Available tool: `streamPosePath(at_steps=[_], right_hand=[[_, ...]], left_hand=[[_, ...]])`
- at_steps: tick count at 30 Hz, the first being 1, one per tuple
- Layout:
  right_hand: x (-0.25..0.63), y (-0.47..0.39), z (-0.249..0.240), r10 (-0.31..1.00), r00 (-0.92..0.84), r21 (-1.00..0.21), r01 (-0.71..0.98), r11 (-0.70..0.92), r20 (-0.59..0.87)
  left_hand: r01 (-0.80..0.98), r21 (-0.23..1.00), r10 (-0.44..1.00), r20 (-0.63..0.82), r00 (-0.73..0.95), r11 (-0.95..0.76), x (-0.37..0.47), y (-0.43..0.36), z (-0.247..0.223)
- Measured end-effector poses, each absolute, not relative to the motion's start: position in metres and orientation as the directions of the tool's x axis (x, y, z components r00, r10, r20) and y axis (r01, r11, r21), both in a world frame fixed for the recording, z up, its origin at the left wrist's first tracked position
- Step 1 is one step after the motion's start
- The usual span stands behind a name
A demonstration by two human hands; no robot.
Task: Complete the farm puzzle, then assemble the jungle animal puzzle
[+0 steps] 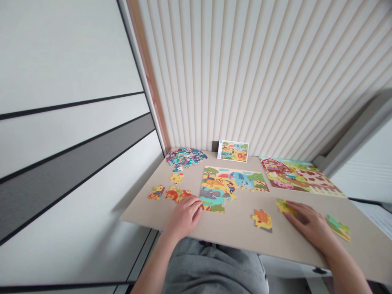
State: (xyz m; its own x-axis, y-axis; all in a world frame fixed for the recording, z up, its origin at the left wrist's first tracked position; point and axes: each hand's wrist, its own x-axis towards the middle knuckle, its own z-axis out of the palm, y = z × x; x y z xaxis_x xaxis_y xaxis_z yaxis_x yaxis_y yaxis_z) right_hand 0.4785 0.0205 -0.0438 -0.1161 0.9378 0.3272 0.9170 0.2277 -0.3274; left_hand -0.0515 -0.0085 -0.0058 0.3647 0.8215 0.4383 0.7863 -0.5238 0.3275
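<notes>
A partly joined jigsaw puzzle of animals lies mid-table, with a hippo in water, a blue elephant and trees. My left hand rests at its lower left edge, fingers curled together; what is under the fingertips is hidden. Just behind that hand are joined red and yellow pieces. My right hand lies on the right side, thumb and fingers around a yellow-green puzzle piece, which they partly cover. Between the hands lies an orange and yellow piece. A green piece lies right of my right hand.
A picture card leans upright at the back. A heap of purple and teal pieces lies at back left, loose pieces before it. A farm puzzle lies at back right. Cabinet panels flank the table.
</notes>
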Motion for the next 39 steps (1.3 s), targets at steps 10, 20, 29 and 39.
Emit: streamPosePath(at_steps=[10,20,29,39], right_hand=[[0.472,0.017,-0.036,0.941,-0.114,-0.326,0.919,0.221,0.317],[0.47,0.016,-0.035,0.94,-0.117,-0.348,0.908,0.231,0.32],[0.469,0.015,-0.038,0.941,-0.099,-0.356,0.909,0.219,0.324],[0.464,0.015,-0.032,0.933,-0.082,-0.365,0.905,0.216,0.349]], left_hand=[[0.779,0.328,0.819,0.431,0.379,-0.534,-0.053,-0.007,-0.006],[0.895,0.277,0.853,0.49,0.182,-0.35,-0.096,0.033,0.007],[0.976,0.207,0.919,0.393,-0.026,-0.06,-0.133,0.092,0.002],[0.898,0.362,0.91,0.404,0.089,-0.249,-0.144,0.099,-0.018]])
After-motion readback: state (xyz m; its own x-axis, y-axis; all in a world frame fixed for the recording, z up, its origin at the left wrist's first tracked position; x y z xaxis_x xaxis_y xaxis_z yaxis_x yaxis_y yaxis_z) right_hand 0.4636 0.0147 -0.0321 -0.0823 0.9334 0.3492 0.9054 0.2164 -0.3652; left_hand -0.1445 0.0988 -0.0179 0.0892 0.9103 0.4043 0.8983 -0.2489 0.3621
